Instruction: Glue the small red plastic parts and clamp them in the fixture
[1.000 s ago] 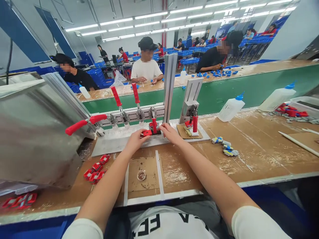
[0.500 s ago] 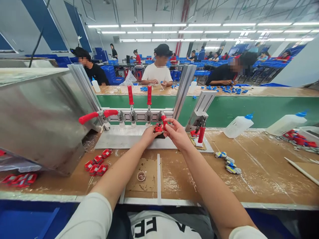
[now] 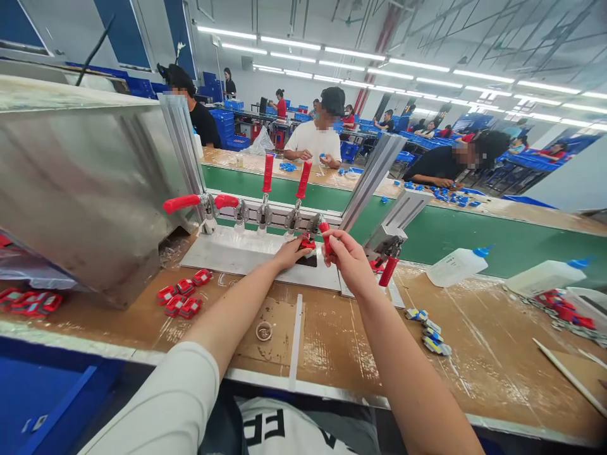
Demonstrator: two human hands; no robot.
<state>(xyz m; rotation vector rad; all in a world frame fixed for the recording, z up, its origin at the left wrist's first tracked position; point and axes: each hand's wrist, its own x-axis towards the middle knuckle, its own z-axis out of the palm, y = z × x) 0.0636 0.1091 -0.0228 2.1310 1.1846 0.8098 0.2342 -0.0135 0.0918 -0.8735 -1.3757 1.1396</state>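
My right hand [image 3: 348, 256] is closed around the red handle [image 3: 325, 234] of the rightmost toggle clamp on the metal fixture frame. Just left of it, my left hand [image 3: 289, 254] has its fingers on a small red plastic part [image 3: 308, 244], which sits above a dark pad [image 3: 309, 260] under that clamp. The fingertips partly cover the part. The pad lies on a pale base plate [image 3: 227, 253]. Other clamps stand along the rail, two with red handles [image 3: 268, 174] upright and others with handles lying sideways [image 3: 181, 203].
Red parts [image 3: 183, 294] lie left of my arms, beside a metal box [image 3: 95, 189]. A small cup [image 3: 264, 331] stands in front. To the right are a separate clamp [image 3: 389, 270], grey-blue-yellow pieces [image 3: 431, 335] and bottles [image 3: 458, 266]. Co-workers sit across the green divider [image 3: 474, 234].
My head view has tilted and shifted. My right hand, still on the clamp handle, has drawn slightly away from my left hand, which stays at the red part.
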